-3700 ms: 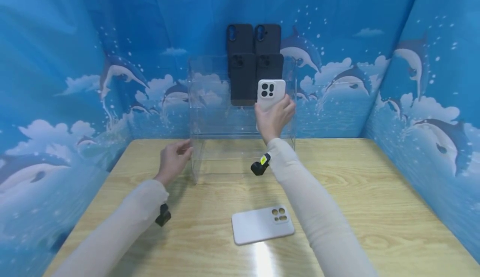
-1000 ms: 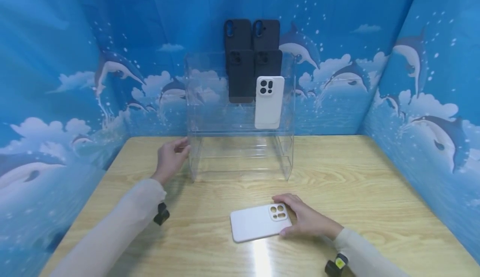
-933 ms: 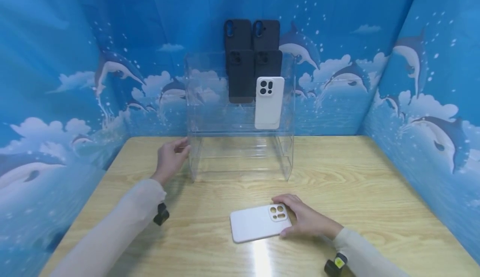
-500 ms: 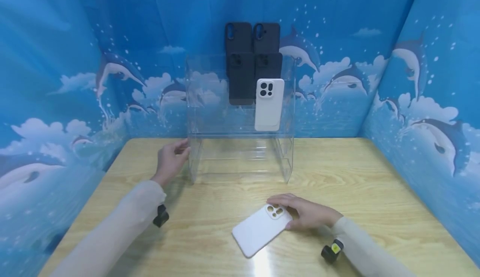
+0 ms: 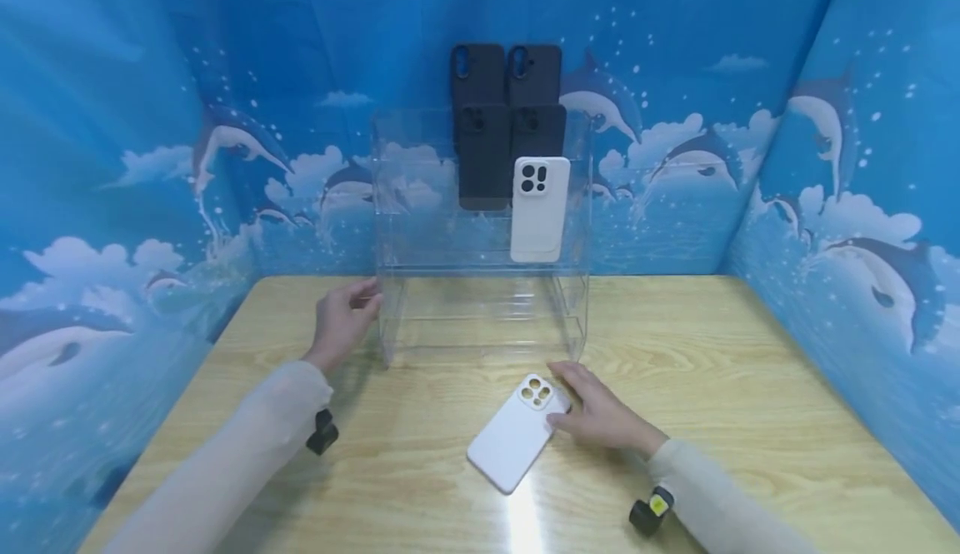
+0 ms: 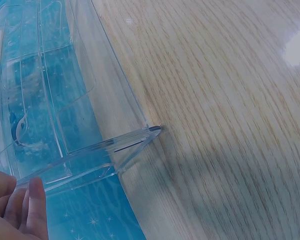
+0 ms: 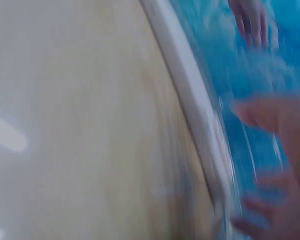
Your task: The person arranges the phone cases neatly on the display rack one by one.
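Note:
A clear acrylic display stand (image 5: 480, 333) stands on the table, and my left hand (image 5: 343, 323) pinches the edge of its left side panel. In the left wrist view, the thumb and fingertips (image 6: 36, 192) lie either side of that panel edge. A white phone case (image 5: 513, 441) with camera cutouts lies slanted in front of the stand. My right hand (image 5: 600, 412) is at its upper right side, thumb over the case's edge and the other fingers stretched out beyond it. The right wrist view is blurred; the white case (image 7: 185, 75) shows edge-on beside the spread fingers.
Another white phone case (image 5: 538, 221) stands upright on the right of the stand's lower tier. Behind it are several black cases (image 5: 483, 158) in two rows. A blue dolphin-print curtain (image 5: 300, 54) encloses the wooden table (image 5: 675, 354) at the back and sides.
The right hand placed a white case on the stand, then came down to the one on the table. That case has turned, its camera end now pointing up towards the stand. The left hand stayed put.

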Available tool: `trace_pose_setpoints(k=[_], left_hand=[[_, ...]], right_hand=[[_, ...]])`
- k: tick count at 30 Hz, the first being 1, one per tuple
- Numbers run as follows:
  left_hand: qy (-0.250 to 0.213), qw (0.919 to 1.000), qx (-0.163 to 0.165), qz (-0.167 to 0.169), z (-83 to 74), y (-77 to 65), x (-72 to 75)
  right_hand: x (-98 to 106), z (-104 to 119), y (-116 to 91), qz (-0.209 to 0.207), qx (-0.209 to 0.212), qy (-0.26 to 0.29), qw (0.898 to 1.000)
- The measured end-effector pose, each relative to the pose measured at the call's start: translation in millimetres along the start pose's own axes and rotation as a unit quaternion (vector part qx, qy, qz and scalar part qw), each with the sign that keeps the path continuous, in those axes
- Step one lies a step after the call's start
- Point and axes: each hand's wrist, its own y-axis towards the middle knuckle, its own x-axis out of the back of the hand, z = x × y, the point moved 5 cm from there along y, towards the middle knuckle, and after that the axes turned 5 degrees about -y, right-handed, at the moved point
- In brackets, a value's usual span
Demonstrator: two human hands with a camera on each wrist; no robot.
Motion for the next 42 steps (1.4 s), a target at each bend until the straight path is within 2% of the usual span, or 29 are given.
trace_pose_setpoints(k=[2,5,7,10,15,21,23,26,30,33,39,42], left_hand=[[0.003,1.0000,-0.001,-0.004,-0.6,0.0,0.8],[0.004,1.0000,-0.004,-0.008,-0.9,0.7,1.2],[0.004,0.9999,-0.006,-0.009,-1.3,1.5,0.8],[0.002,1.0000,-0.006,-0.006,-1.2,2.7,-0.4],[-0.001,1.0000,-0.007,-0.006,-2.7,3.1,-1.5],[-0.001,1.0000,-0.005,-0.003,-5.6,2.1,-2.1],[-0.002,1.0000,-0.004,-0.003,-5.9,2.2,-2.1],[-0.004,1.0000,-0.007,-0.005,-6.0,2.4,-2.1],[0.000,0.9999,-0.009,-0.007,-6.1,1.5,-1.5],[-0.002,0.9999,-0.008,-0.007,-5.2,0.9,-1.1],[-0.003,0.9999,-0.008,-0.005,-3.5,-0.4,-1.3],[0.001,0.9999,-0.009,-0.009,-2.3,-1.1,-0.5]], right_hand=[[-4.7,10.9,-0.6,-0.051,-0.058,0.003,0.997],[-16.2,26.9,-0.7,-0.107,-0.134,0.024,0.985],[-26.1,35.6,0.7,-0.123,-0.168,0.031,0.978],[-39.2,44.6,5.0,-0.127,-0.192,0.030,0.973],[-52.3,48.6,15.2,-0.121,-0.189,0.003,0.974],[-57.0,47.6,21.2,-0.108,-0.151,-0.028,0.982],[-56.8,48.4,22.3,-0.094,-0.126,-0.021,0.987],[-55.9,49.9,22.7,-0.046,-0.068,-0.011,0.997],[-54.9,50.8,20.1,0.016,-0.003,0.007,1.000],[-54.5,51.7,17.3,0.013,-0.017,0.006,1.000],[-54.1,58.9,7.2,-0.060,-0.104,-0.045,0.992],[-55.4,64.2,5.0,-0.067,-0.112,-0.056,0.990]])
